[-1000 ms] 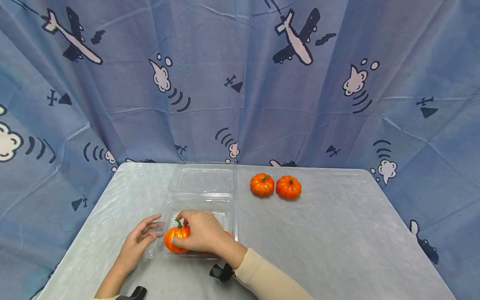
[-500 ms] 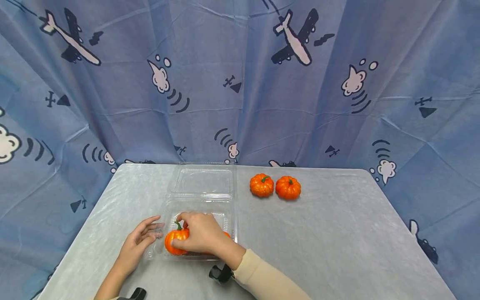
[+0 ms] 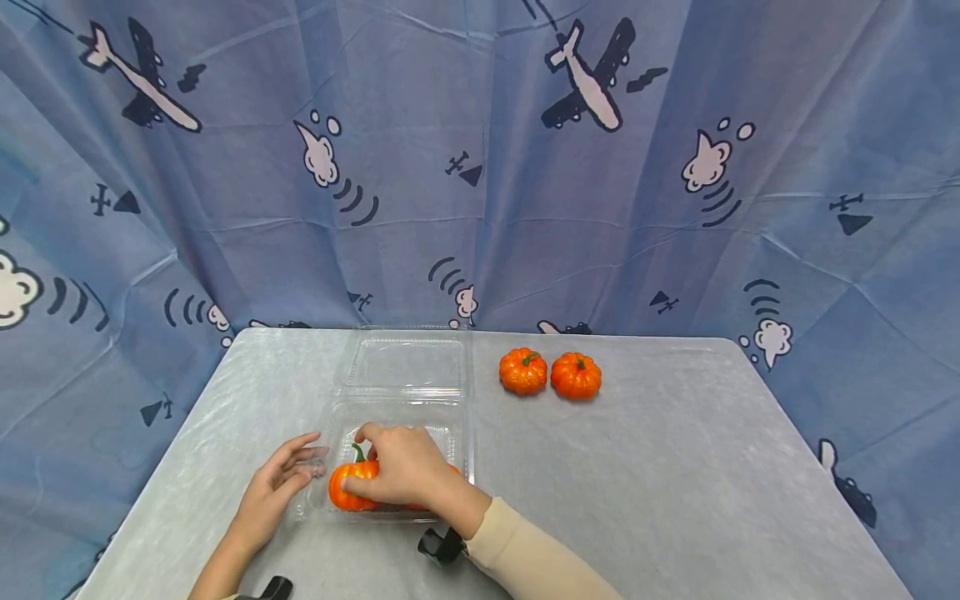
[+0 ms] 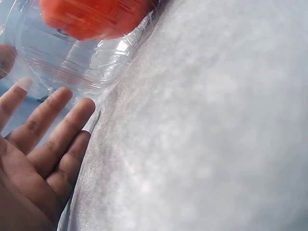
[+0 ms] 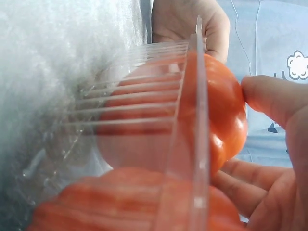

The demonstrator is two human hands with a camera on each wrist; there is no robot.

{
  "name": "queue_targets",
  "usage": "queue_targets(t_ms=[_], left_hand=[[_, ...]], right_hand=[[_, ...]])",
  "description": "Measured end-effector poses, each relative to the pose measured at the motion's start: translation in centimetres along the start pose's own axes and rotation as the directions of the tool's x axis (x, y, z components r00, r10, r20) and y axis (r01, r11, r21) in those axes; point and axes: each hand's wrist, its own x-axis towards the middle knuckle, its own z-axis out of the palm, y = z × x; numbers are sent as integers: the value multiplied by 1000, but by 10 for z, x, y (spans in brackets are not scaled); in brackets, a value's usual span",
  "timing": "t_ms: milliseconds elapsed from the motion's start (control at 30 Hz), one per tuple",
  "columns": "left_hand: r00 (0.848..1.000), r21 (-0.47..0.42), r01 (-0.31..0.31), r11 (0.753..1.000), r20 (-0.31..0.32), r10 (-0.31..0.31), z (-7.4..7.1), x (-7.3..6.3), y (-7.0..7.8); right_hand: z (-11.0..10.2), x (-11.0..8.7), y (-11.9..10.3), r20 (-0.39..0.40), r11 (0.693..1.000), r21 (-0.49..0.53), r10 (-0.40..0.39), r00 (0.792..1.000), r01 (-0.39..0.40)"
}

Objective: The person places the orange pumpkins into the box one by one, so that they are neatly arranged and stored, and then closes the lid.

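An orange toy pumpkin (image 3: 351, 487) with a green stem sits within the left front of a clear plastic clamshell box (image 3: 401, 410). My right hand (image 3: 408, 467) reaches over the box and grips this pumpkin between thumb and fingers. A second pumpkin (image 5: 139, 199) lies beside it in the box, mostly covered by the right hand in the head view. At the box's left side is my left hand (image 3: 273, 492), its fingers extended and the fingertips right at the clear rim. In the left wrist view that hand (image 4: 43, 149) is spread below the plastic wall.
The box's lid (image 3: 408, 362) lies folded back toward the curtain. Two more orange pumpkins, one speckled (image 3: 522, 372) and one smooth (image 3: 576, 377), stand side by side to the right of the lid. A blue printed curtain (image 3: 510, 208) hangs behind the grey-covered table (image 3: 637, 483).
The held pumpkin has sunk slightly into the box, while the right hand stays almost in place around it. The left hand and the other pumpkins have hardly moved.
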Motion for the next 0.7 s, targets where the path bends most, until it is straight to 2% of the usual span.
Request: queue_targets(t_ms=[200,467,700], left_hand=[[1000,2,-3,1000,0,3,0,0,-1],[1000,-7,-14,1000,-1,14,0,0,-1],[999,-11,-43,999,-4,43,0,0,-1]], right_hand=[[0,-1,1,-3,1000,-15,-18,1000,18],[-1,-1,2,-2,994,-22,-103,995,103],[-2,-1,2,21,993,-33,-116,993,117]])
